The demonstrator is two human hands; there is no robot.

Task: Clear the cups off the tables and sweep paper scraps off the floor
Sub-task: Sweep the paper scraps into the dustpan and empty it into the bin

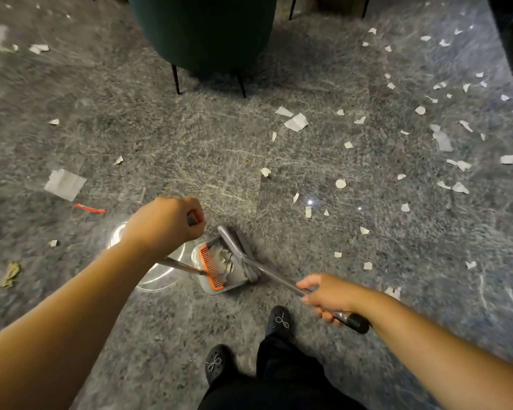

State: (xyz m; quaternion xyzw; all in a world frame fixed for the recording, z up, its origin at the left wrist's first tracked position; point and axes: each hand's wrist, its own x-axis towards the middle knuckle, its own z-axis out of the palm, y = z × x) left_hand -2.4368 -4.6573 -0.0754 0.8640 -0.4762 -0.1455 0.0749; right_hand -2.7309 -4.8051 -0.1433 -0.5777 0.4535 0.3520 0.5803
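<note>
Head view looks straight down at a grey speckled floor (pixel 190 149) strewn with torn white paper scraps (pixel 296 122). Most of them lie to the right of the dustpan (pixel 219 279), spreading out toward the frame's right edge; a few sit ahead of the dustpan near the green chair (pixel 202 34), and one larger white sheet (pixel 65 180) lies to the dustpan's left beside a thin red strip (pixel 90 208). A crumpled brownish scrap (pixel 11 273) rests farther left.

Some gathered scraps already sit inside the dustpan, which stands on the floor just ahead of the person's black shoes (pixel 279 321). Its orange comb edge (pixel 211 267) faces left. The broom head (pixel 240 255) rests against the dustpan's right side, touching it.

The left hand (pixel 168 223) is curled in a fist around the top of the dustpan's upright handle. The right hand (pixel 328 297) grips the broom's metal pole (pixel 279 279) a little above its black end cap, fingers wrapped under the pole.

As a judgement, the scraps will be very light and limp: they should slide easily on this smooth, glossy floor, but they may flutter or skip over the dustpan's lip if the stroke is fast, and flat pieces could cling to the floor. Short, low strokes toward the pan seem best. The pole is stiff, so holding it low, as now, gives control; the dustpan looks light and needs steadying by its handle.

No cups or tables show here.
</note>
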